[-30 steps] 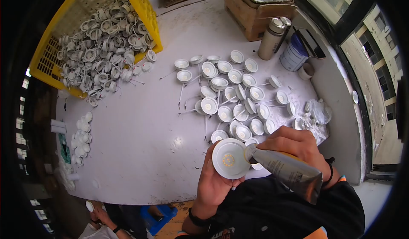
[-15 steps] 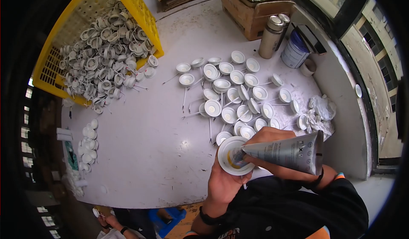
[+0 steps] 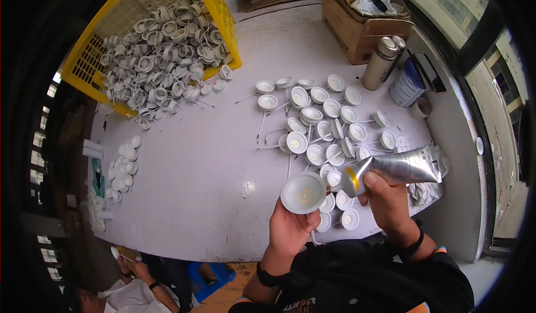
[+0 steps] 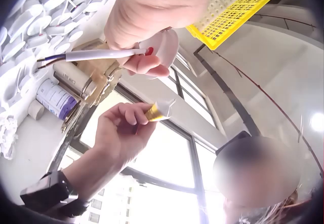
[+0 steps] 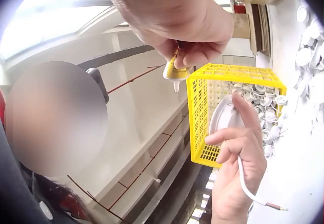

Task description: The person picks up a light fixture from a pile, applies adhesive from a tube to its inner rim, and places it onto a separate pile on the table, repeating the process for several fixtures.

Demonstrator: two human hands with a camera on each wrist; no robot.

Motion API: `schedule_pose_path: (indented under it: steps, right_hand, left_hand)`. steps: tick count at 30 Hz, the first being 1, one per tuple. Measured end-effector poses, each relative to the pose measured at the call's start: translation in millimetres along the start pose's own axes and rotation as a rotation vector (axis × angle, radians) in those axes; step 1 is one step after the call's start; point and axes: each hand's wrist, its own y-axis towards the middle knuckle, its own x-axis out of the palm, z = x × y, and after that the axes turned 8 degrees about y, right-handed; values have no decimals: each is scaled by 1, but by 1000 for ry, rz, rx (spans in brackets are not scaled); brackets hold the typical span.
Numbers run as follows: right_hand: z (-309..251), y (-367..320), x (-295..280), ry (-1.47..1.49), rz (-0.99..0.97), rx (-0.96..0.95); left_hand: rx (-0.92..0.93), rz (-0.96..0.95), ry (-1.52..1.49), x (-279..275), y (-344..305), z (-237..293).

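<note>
My left hand grips a white round LED downlight by its underside, with its bowl and ring of yellowish LEDs facing up. From its back a white cable with bare-ended wires hangs out in the left wrist view. In my right hand is a silver squeeze tube with a yellow band, pinched near its neck. The tube's pointed nozzle shows in the right wrist view. In the head view the nozzle end sits just right of the downlight's rim, and the tube's flat end points right.
Several more downlights crowd the table behind my hands. A yellow crate full of white lamp parts lies at the back left, and white caps are heaped at the left. A thermos, bucket and cardboard box line the right.
The tube's nozzle was inside the downlight's bowl half a second ago; now it has swung out to the right. The left hand still holds the downlight. The head view has shifted.
</note>
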Motion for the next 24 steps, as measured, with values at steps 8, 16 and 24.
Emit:
schedule_pose_path:
  steps: [8,16,24]
  right_hand:
    - [10,3,-8,73,11,103]
    - [12,9,-18,132,-20,130]
    - [14,23,-32,208,55,147]
  left_hand:
    - [85,205,81,-27,-7,23]
    - [167,683,694,-145,-25,81]
    - [377,1383,1244,-301,-51,156]
